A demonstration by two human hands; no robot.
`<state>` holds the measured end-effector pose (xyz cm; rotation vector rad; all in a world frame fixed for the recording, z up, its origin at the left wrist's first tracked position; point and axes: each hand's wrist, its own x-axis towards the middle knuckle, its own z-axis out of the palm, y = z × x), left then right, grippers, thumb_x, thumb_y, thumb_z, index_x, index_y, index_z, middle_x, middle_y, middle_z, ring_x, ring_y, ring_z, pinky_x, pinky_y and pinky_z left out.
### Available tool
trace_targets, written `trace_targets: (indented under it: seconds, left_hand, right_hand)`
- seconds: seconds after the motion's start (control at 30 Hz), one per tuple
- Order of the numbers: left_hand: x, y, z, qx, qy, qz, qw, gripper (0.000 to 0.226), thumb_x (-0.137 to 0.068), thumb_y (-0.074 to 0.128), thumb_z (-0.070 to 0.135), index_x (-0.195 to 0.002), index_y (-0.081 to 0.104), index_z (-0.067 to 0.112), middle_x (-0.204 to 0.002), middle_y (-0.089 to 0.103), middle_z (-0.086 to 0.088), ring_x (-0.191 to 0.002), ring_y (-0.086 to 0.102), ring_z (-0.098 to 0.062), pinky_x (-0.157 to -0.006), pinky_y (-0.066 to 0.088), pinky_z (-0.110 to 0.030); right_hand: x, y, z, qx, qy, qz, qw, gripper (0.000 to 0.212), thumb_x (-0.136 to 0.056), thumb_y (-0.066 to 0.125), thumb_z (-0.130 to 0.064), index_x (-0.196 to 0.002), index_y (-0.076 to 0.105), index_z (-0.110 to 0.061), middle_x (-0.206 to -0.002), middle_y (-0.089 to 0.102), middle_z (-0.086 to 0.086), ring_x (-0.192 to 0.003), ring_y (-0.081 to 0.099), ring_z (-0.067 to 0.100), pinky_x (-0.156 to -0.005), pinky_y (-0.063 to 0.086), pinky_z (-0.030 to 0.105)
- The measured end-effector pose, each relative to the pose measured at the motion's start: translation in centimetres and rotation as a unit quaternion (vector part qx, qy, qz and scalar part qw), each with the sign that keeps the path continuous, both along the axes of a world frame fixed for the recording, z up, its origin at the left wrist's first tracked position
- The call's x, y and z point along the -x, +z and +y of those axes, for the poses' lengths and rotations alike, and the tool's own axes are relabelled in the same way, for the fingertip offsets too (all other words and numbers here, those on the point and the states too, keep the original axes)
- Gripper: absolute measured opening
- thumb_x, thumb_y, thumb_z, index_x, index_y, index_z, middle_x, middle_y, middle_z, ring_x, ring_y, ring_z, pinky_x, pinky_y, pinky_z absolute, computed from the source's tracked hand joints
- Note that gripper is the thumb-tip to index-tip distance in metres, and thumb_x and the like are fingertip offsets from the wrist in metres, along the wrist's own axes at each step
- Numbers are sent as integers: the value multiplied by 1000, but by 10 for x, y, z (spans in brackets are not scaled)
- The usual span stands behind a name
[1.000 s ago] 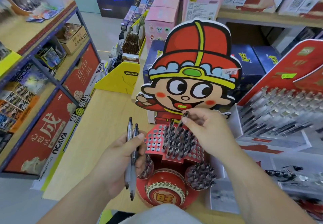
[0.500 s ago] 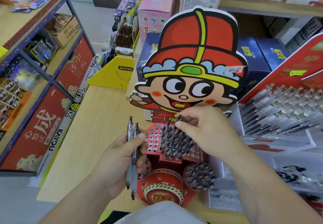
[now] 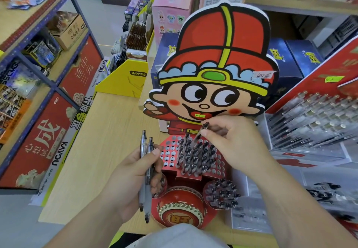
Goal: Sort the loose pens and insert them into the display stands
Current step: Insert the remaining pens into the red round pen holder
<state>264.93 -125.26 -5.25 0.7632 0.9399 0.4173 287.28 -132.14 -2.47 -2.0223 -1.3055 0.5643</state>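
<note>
A red cartoon display stand [image 3: 217, 85] rises from the wooden table, with a perforated red pen tray [image 3: 168, 153] at its base. Several black pens [image 3: 195, 156] stand in the tray's holes. My right hand [image 3: 232, 143] pinches one pen [image 3: 201, 131] by its upper end, tilted, its tip down among the standing pens. My left hand [image 3: 133, 178] grips two loose clear pens [image 3: 145, 170] upright, just left of the tray. Round cups of pens [image 3: 222, 193] flank a red drum [image 3: 180, 207] at the stand's front.
A tiered red and clear display of silver-capped pens [image 3: 317, 120] stands to the right. A yellow box [image 3: 124, 81] sits behind on the wooden table [image 3: 93, 151]. Blue shelving [image 3: 38, 73] with red posters runs along the left. Dark blue boxes [image 3: 286, 60] sit behind the stand.
My right hand has stayed over the tray with its pen, shifting only slightly. My left hand still holds the two pens in the same spot. The camera view has tilted a little.
</note>
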Motion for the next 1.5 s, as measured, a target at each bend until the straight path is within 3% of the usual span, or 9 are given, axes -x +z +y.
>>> trace_targets:
  seconds: [0.3,0.57,0.67,0.8,1.07,1.17,1.3,1.4,1.5]
  left_hand:
    - [-2,-3,5,4,-4,-1,1000,32,-84,66,28,-110,62,10,-70,51,-7,-51,38,-18,-46,33,-28]
    - [-4,-2,7,2,-14,-7,1000,32,-83,67,30,-109,64,11,-72,50,-8,-52,37,-19,-48,31,-29]
    - [-3,-3,6,0,-16,-7,1000,31,-84,67,30,-108,63,11,-71,50,-7,-52,37,-19,-48,32,-29]
    - [-2,-1,5,-1,-18,-9,1000,31,-84,66,29,-109,64,11,-72,51,-8,-51,37,-19,-49,31,-28]
    - [3,8,2,14,-33,-32,999,29,-88,65,24,-112,62,10,-71,49,-7,-50,36,-17,-45,31,-27]
    - [3,12,0,43,-33,-62,997,28,-87,59,22,-112,62,9,-73,47,-8,-50,35,-18,-44,34,-28]
    - [0,20,-8,66,-22,-96,993,28,-88,49,21,-109,62,8,-74,46,-9,-50,35,-18,-45,32,-29]
    - [-5,25,-18,38,-27,-93,995,25,-87,60,17,-111,55,11,-74,49,-10,-50,38,-18,-44,34,-29]
    - [-11,27,-29,3,-45,-83,996,15,-83,67,20,-93,59,12,-77,53,-13,-52,40,-19,-45,34,-29]
  right_hand:
    - [4,-7,3,44,17,-14,999,9,-89,72,-31,-96,77,-30,-80,69,-23,-80,64,-5,-72,50,18]
    - [2,4,20,146,81,-45,985,16,-93,67,-38,-99,78,-29,-83,73,-12,-76,64,3,-71,54,28]
    - [1,2,24,173,95,-61,978,21,-93,66,-36,-94,77,-19,-84,75,2,-79,68,19,-74,58,39]
    - [1,3,23,187,97,-51,976,17,-94,65,-37,-94,77,-26,-78,74,0,-76,68,20,-74,58,40]
    - [1,3,19,181,103,-30,978,24,-99,59,-34,-120,71,-34,-102,67,-14,-96,64,8,-85,53,30]
    - [4,5,12,147,78,-40,985,28,-103,51,-31,-124,68,-33,-111,66,-14,-84,59,-2,-77,48,20]
    - [9,12,-10,4,-47,1,999,26,-101,51,-28,-118,69,-31,-102,71,-16,-92,66,2,-88,55,34]
    - [22,23,-31,-48,-71,52,995,16,-97,55,-33,-102,69,-40,-86,71,-20,-83,66,1,-79,55,27]
    - [38,26,-47,-15,-30,146,989,11,-92,63,-38,-100,71,-40,-87,70,-20,-81,65,1,-71,52,16]
